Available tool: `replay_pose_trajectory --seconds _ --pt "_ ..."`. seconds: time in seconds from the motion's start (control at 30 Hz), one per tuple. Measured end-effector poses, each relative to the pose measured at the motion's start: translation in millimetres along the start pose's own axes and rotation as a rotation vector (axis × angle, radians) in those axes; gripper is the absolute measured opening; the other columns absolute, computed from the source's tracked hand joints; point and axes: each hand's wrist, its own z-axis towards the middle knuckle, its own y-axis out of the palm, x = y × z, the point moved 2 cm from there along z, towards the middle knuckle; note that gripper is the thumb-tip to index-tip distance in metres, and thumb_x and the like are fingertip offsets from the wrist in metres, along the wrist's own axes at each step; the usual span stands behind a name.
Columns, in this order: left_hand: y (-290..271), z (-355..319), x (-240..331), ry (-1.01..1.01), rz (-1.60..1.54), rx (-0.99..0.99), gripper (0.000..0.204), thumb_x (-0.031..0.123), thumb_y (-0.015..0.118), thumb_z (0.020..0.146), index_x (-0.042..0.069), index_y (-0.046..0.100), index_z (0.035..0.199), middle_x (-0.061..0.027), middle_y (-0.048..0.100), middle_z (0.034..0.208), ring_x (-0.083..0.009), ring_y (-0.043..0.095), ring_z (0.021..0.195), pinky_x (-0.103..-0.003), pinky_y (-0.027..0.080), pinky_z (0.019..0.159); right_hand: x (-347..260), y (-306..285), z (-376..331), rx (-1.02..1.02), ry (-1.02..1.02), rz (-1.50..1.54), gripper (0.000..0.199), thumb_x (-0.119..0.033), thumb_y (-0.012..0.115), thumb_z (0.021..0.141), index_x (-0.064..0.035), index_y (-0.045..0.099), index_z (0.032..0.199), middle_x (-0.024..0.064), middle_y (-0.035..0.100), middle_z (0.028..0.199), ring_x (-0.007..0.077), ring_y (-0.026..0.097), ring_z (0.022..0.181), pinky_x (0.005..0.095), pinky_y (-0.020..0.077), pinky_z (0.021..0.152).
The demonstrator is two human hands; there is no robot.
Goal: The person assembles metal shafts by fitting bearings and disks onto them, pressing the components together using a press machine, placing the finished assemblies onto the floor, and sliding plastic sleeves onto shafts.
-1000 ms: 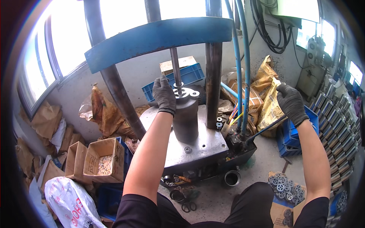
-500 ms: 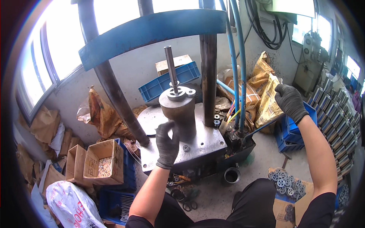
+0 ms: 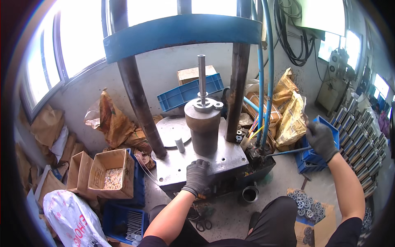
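Gloved, my left hand [image 3: 197, 177] rests at the front edge of the steel press bed [image 3: 173, 171], its fingers curled down; what they hold, if anything, is hidden. Behind it stands a dark, thick metal cylinder [image 3: 204, 131]. A spoked wheel [image 3: 203, 105] lies on top, with a steel shaft [image 3: 201, 76] upright at its middle. A small ringed part [image 3: 218, 106] sits by the wheel's right edge. A short grey cylinder [image 3: 180, 145] stands on the bed, left of the thick one. My right hand [image 3: 323, 140], also gloved, is closed around the end of a blue lever [image 3: 290, 151].
Press columns [image 3: 142, 107] and a blue crossbeam [image 3: 181, 35] frame the bed. Left are cardboard boxes [image 3: 109, 175] and a blue crate [image 3: 123, 220] of metal rods. Right are spoked wheels [image 3: 306, 206] on cardboard and stacked metal tubes [image 3: 358, 138]. A dark cup [image 3: 249, 194] stands on the floor.
My left hand has moved down and toward the bed's front edge, covering where a small ring showed. The short grey cylinder has come into sight. My right hand and the lever have gone lower.
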Motion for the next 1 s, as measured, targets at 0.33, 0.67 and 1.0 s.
replay_pose_trajectory --seconds 0.33,0.67,1.0 --pt "24.8 -12.0 -1.6 0.185 -0.028 0.169 0.024 0.009 0.068 0.079 0.012 0.073 0.102 -0.0135 0.07 0.112 -0.0352 0.066 0.109 -0.048 0.055 0.093 -129.3 -26.3 -101.4 -0.201 -0.393 0.094 0.02 -0.02 0.073 0.08 -0.0075 0.068 0.095 0.0116 0.069 0.089 0.0348 0.068 0.084 0.0498 0.0524 0.081" --pt "15.3 -30.4 34.5 0.047 -1.089 -0.177 0.036 0.018 0.06 0.111 0.007 0.051 0.144 -0.0128 0.072 0.117 -0.0172 0.071 0.083 -0.033 0.062 0.072 -220.1 124.6 -86.1 -0.423 -0.043 0.885 0.039 -0.021 0.077 0.09 -0.0091 0.069 0.126 0.0164 0.068 0.125 0.0375 0.072 0.104 0.0431 0.0596 0.09" --pt "-9.8 -51.9 45.4 -0.003 -1.378 -0.393 0.058 0.037 0.058 0.112 0.007 0.041 0.159 -0.0127 0.062 0.144 -0.0181 0.058 0.13 -0.036 0.049 0.11 -228.2 157.1 -90.3 -0.256 -0.116 1.101 0.03 -0.02 0.083 0.086 -0.009 0.074 0.112 0.0134 0.072 0.11 0.0342 0.072 0.102 0.0424 0.0596 0.087"
